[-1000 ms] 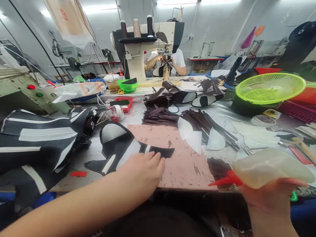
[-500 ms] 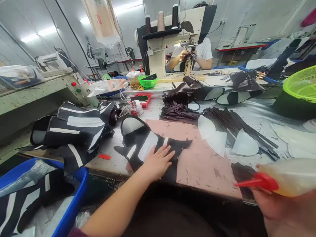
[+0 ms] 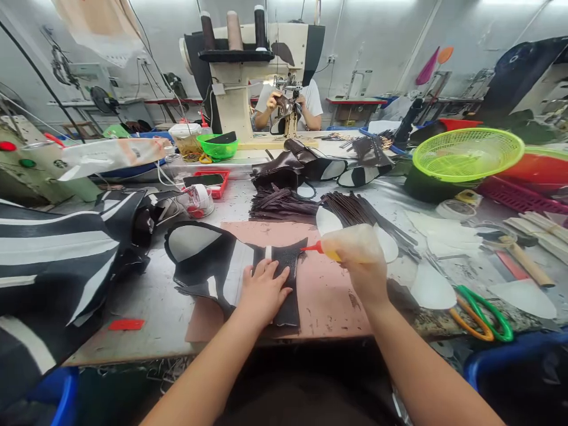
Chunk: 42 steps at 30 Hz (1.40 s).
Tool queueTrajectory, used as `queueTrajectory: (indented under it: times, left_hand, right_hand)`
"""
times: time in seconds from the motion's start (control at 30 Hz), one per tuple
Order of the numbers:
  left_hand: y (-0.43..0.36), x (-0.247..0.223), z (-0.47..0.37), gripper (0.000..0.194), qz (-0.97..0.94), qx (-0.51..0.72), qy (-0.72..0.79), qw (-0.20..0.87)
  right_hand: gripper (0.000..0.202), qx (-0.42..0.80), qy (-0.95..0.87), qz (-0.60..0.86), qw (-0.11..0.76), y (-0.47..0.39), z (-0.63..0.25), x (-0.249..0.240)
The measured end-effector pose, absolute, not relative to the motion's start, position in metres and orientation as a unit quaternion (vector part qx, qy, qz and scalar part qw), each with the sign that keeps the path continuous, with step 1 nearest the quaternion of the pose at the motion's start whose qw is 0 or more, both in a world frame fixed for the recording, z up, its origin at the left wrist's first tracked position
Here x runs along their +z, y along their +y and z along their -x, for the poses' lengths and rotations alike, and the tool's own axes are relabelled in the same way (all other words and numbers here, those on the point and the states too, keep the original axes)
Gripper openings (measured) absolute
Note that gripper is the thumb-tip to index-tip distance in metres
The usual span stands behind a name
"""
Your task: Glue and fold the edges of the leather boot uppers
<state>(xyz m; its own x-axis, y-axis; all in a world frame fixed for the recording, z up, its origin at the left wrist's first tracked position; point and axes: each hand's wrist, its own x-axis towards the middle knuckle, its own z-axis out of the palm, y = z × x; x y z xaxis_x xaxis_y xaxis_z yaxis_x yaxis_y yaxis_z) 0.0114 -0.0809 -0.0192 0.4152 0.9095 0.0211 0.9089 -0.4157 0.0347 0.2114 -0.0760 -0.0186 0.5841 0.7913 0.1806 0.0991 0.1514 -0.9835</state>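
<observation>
R hand, grip wrapped round squeeze bottle, is now in from far R, red nozzle at edge of black pc, partly on pink mat under spread-fingered L hand, so both hands work 1 pc.

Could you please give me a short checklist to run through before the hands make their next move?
1. Left hand steadying the black piece: ok, it rests on it with fingers spread.
2. Bottle gripped: ok, the right hand holds it tilted on its side.
3. Red nozzle at the piece: ok, its tip is by the right edge; contact cannot be told.
4. Liquid leaving the nozzle: cannot tell.
5. Piece wholly on the pink sheet: not ok, its left part reaches beyond.
6. Scissors apart from both hands: ok, they lie farther right.
</observation>
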Motion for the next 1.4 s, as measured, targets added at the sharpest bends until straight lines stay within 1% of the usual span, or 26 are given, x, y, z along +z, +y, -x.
queueTrajectory:
  times: [0.17,0.43,0.53,0.67,0.93,1.17,1.4]
  left_hand:
    - [-0.081,-0.024,-0.009,0.037,-0.849,0.024,0.528,0.002]
    - [-0.082,-0.029,-0.007,0.036,-0.852,0.041,0.523,-0.009]
    - [-0.082,-0.028,-0.007,0.036,-0.853,0.041,0.521,-0.008]
    - [-0.082,-0.029,-0.007,0.036,-0.852,0.039,0.522,-0.007]
    - [-0.082,-0.028,-0.008,0.038,-0.854,0.038,0.518,-0.004]
    - [-0.084,-0.029,-0.008,0.038,-0.854,0.029,0.520,0.006]
    - [-0.085,-0.031,-0.010,0.038,-0.854,0.029,0.520,0.001]
  right_hand:
    - [0.052,0.227,-0.389,0.636,0.627,-0.074,-0.207,-0.027]
    - [0.049,0.116,-0.421,0.699,0.567,-0.083,-0.207,-0.026]
    - [0.049,0.102,-0.431,0.700,0.560,-0.085,-0.205,-0.028]
    - [0.051,0.121,-0.449,0.680,0.566,-0.087,-0.202,-0.030]
    - [0.049,0.189,-0.455,0.642,0.587,-0.093,-0.206,-0.028]
    - [0.044,0.224,-0.491,0.629,0.560,-0.107,-0.214,-0.026]
    - [0.045,0.213,-0.509,0.625,0.552,-0.125,-0.213,-0.021]
